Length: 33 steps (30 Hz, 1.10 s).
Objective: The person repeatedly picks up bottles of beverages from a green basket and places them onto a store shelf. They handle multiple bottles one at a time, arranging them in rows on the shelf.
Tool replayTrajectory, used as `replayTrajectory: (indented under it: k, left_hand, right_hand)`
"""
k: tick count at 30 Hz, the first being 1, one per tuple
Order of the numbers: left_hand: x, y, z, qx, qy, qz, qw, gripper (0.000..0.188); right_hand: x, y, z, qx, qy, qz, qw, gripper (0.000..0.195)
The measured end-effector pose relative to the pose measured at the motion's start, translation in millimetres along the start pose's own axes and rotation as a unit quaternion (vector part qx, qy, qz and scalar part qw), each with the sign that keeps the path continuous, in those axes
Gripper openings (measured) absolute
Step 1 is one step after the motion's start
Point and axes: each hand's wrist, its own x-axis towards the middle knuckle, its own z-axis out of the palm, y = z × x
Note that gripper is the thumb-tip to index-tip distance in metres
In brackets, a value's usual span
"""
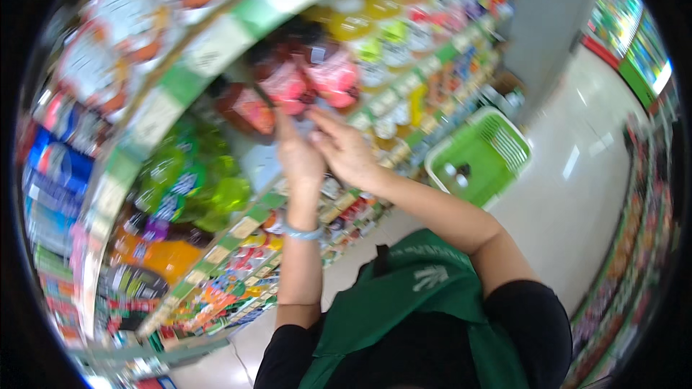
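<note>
Both of my hands reach onto a shelf of drink bottles, close together. My left hand (300, 156), with a pale blue band (301, 233) on the wrist, has its fingers up against dark red bottles; blur hides whether it grips one. One such bottle (250, 111) with a red-pink label leans left of its fingers. Just above the fingertips are two more dark bottles with pink labels, a middle one (292, 86) and a right one (335, 75). My right hand (346, 154) is beside the left, fingers stretched toward the bottle bases, and nothing shows in its grasp.
Green soda bottles (184, 173) and orange drink bottles (157, 254) stand to the left. Yellow drink bottles (351, 16) line the shelf beyond. A shelf edge with price strips (162, 102) runs above. A green plastic basket (486, 173) holding small items is on the floor at right.
</note>
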Motion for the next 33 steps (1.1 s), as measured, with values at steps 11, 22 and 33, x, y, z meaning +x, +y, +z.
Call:
replayTrajectory:
  k: [11, 22, 33]
  left_hand:
    - [-126, 34, 125, -0.265, -0.283, -0.101, 0.916, 0.043]
    - [-242, -7, 362, -0.193, -0.483, -0.216, 0.826, 0.035]
    - [-289, -30, 478, -0.188, -0.488, -0.332, 0.785, 0.036]
  right_hand:
    - [-119, 72, -125, -0.168, 0.113, 0.056, 0.978, 0.017]
    - [-223, 255, -240, -0.370, 0.006, 0.310, 0.876, 0.033]
    - [-243, 401, -300, -0.390, -0.184, 0.449, 0.782, 0.037]
